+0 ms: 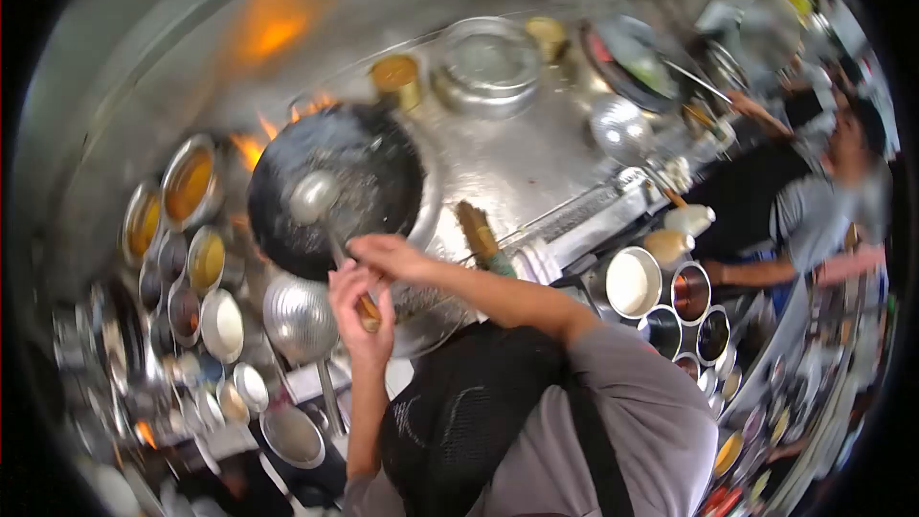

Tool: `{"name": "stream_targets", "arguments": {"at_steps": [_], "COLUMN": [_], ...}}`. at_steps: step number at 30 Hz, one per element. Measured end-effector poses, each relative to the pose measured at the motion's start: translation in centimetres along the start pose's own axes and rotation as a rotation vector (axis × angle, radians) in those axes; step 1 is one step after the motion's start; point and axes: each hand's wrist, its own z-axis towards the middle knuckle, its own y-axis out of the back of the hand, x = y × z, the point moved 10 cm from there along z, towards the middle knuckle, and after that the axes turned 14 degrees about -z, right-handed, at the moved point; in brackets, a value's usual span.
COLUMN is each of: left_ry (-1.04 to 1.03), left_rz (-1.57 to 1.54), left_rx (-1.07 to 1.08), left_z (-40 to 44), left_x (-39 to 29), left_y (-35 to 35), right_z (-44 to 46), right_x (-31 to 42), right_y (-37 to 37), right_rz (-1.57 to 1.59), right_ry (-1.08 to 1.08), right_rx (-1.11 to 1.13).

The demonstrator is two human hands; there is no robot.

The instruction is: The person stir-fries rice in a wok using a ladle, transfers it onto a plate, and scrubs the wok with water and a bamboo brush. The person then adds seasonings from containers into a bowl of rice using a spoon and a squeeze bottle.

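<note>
Ladle (314, 197): handle nearest, bowl at 11 o'clock
Left hand (360, 303): closed round ladle handle; best kept firm
Right hand (385, 258): just beyond, 1 o'clock; grip unclear
Wok (381, 168): 11 o'clock, under the bowl
Flames (251, 150): wok's far rim, 10–12 o'clock; avoid

A round, blackened wok (383, 158) sits left; a wooden-handled metal ladle (314, 197) reaches inside, handle pointing near.

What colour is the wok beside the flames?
The wok is black, seen in the head view, the only one.
</note>
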Motion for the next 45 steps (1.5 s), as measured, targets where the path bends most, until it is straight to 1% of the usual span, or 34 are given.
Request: {"name": "stream_targets", "arguments": {"at_steps": [1, 2, 3, 4, 7, 10, 11, 12, 13, 14, 15, 17, 18, 19, 21, 23, 25, 26, 27, 28, 29, 30, 31, 32, 33, 34, 35, 36, 37, 39, 40, 42, 43, 45], "left_ry": [0.030, 0.099, 0.150, 0.185, 0.252, 0.243, 0.242, 0.206, 0.166, 0.163, 0.158, 0.156, 0.155, 0.147, 0.135, 0.122, 0.144, 0.118, 0.183, 0.213, 0.167, 0.285, 0.282, 0.253, 0.212, 0.152, 0.089, 0.079, 0.063, 0.114, 0.139, 0.168, 0.196, 0.220], "left_rz": [-0.053, -0.079, -0.116, -0.242, -0.516, -0.636, -0.632, -0.644, -0.658, -0.653, -0.656, -0.736, -0.772, -0.769, -0.848, -0.804, -0.778, -0.821, -0.810, -0.721, -0.691, -0.657, -0.679, -0.648, -0.621, -0.582, -0.530, -0.539, -0.536, -0.552, -0.566, -0.585, -0.621, -0.648], "left_rx": [-0.123, -0.252, -0.381, -0.488, -0.704, -0.746, -0.779, -0.733, -0.680, -0.712, -0.729, -0.705, -0.755, -0.768, -0.775, -0.786, -0.770, -0.747, -0.778, -0.781, -0.771, -0.839, -0.865, -0.802, -0.750, -0.606, -0.471, -0.408, -0.363, -0.410, -0.448, -0.480, -0.515, -0.542], "left_z": [-0.4, -1.4, -2.3, -2.9, -5.5, -6.6, -6.9, -6.5, -6.0, -6.1, -6.4, -6.5, -6.3, -6.4, -6.3, -4.8, -3.7, -3.3, -3.3, -2.9, -2.5, -2.6, -3.3, -2.8, -1.9, -0.5, 0.3, 0.3, 0.4, 0.7, 0.7, 0.5, 0.4, 0.0], "left_x": [0.1, 1.2, 2.4, 3.4, 7.0, 8.8, 9.1, 8.9, 8.8, 9.0, 9.3, 10.2, 10.4, 10.6, 11.6, 10.8, 10.7, 10.8, 10.8, 10.4, 10.0, 10.0, 10.8, 10.2, 9.7, 8.7, 7.7, 8.0, 8.2, 8.4, 8.6, 9.4, 10.1, 11.1], "left_y": [2.7, 6.2, 9.8, 12.7, 19.2, 20.8, 21.2, 21.0, 20.8, 20.9, 21.3, 21.3, 21.4, 21.6, 21.7, 21.5, 20.9, 20.6, 20.5, 20.5, 21.1, 21.4, 22.0, 21.7, 21.0, 19.2, 17.7, 17.1, 16.8, 18.1, 19.3, 21.2, 22.0, 22.5], "right_z": [-1.1, -1.6, -5.3, -7.4, -12.8, -13.6, -13.9, -14.4, -14.6, -15.0, -14.7, -14.3, -13.8, -12.4, -8.4, -3.9, 2.8, 5.3, 7.1, 8.7, 10.0, 12.2, 11.5, 10.8, 10.3, 10.3, 11.0, 8.4, 8.6, 7.7, 8.1, 10.0, 9.3, 9.7], "right_x": [-0.2, 0.1, 0.6, -2.0, -7.8, -12.3, -13.6, -14.1, -13.1, -14.3, -14.6, -7.5, -3.8, -0.7, 4.2, 7.8, 6.1, 5.0, 4.1, 4.4, 4.0, 2.7, 4.5, 5.7, 5.4, 4.5, 2.1, 2.4, 1.2, 0.5, 0.3, 3.2, 5.1, 7.2], "right_y": [1.5, 5.0, 7.5, 11.0, 14.6, 16.6, 18.2, 19.7, 20.8, 21.9, 20.2, 18.0, 16.4, 14.7, 12.2, 8.4, 7.3, 5.9, 5.1, 4.2, 4.6, 7.1, 7.9, 8.6, 9.0, 8.8, 8.2, 5.6, 4.3, 4.6, 6.1, 9.6, 10.6, 11.6], "right_rz": [-0.130, -0.667, -0.881, -1.383, -1.512, -1.435, -1.421, -1.399, -1.416, -0.778, -0.146, -0.172, -0.198, -0.220, -0.491, -0.639, -0.744, -0.882, -1.010, -1.269, -1.519, -1.905, -1.854, -1.826, -1.777, -1.702, -1.547, -1.054, -0.710, -0.563, -0.552, -1.640, -1.737, -1.748], "right_ry": [0.011, 0.265, 0.234, -0.001, -0.457, -0.504, -0.484, -0.468, -0.464, -0.513, -0.527, -0.278, -0.163, -0.113, -0.036, -0.059, -0.056, -0.165, -0.275, -0.219, -0.193, 0.051, -0.063, -0.155, -0.265, -0.313, -0.332, -0.506, -0.383, -0.394, -0.398, -0.088, -0.229, -0.012], "right_rx": [-0.059, -0.290, -0.491, -0.674, -0.666, -0.564, -0.625, -0.691, -0.683, -0.616, -0.514, -0.570, -0.635, -0.571, -0.520, -0.518, -0.392, -0.257, -0.141, -0.049, 0.023, -0.135, -0.144, -0.153, -0.241, -0.315, -0.268, -0.115, -0.154, -0.042, -0.048, -0.077, -0.101, -0.374]}}
